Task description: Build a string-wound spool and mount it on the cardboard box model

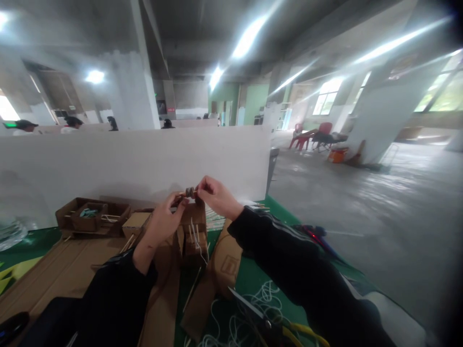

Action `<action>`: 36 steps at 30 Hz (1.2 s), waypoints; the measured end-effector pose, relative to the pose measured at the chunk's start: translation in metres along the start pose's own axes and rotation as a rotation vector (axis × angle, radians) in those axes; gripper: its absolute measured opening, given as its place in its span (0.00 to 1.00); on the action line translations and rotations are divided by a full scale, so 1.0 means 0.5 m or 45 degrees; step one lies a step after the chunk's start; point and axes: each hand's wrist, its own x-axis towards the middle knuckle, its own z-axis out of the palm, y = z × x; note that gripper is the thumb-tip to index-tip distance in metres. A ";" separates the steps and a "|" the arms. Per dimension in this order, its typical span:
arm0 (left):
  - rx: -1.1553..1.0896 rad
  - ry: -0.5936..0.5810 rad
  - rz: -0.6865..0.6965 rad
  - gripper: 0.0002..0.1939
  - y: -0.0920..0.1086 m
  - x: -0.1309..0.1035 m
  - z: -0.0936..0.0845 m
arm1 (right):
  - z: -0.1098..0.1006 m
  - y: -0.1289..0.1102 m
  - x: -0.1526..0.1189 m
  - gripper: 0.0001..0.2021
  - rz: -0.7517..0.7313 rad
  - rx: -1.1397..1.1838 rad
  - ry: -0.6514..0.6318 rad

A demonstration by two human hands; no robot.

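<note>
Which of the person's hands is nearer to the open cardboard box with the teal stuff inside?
Left. The left hand is to the right of the open cardboard box, not touching it; the right hand is farther right, past the left one.

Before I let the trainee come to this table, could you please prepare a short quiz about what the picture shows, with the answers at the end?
1. Choose one. What colour are the handles of the scissors?
a) red
b) yellow
c) white

2. True or false? The right hand is holding the scissors.

3. Fill in the missing word. Beside the scissors lies a tangle of white ____.

Key
1. b) yellow.
2. False: the right hand and the left hand hold a small dark piece between them.
3. string.
</note>
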 end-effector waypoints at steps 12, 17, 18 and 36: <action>0.022 -0.012 0.016 0.15 -0.015 0.000 0.004 | -0.070 -0.055 0.048 0.07 -0.037 -0.397 -0.202; 0.056 -0.001 0.012 0.12 -0.004 0.000 0.004 | -0.057 -0.065 0.045 0.06 -0.079 -0.536 -0.218; 0.062 0.002 0.011 0.12 -0.002 -0.001 0.004 | -0.055 -0.064 0.045 0.06 -0.086 -0.552 -0.218; 0.076 0.018 0.030 0.12 0.000 -0.006 0.003 | -0.046 -0.053 0.033 0.07 -0.066 -0.500 -0.131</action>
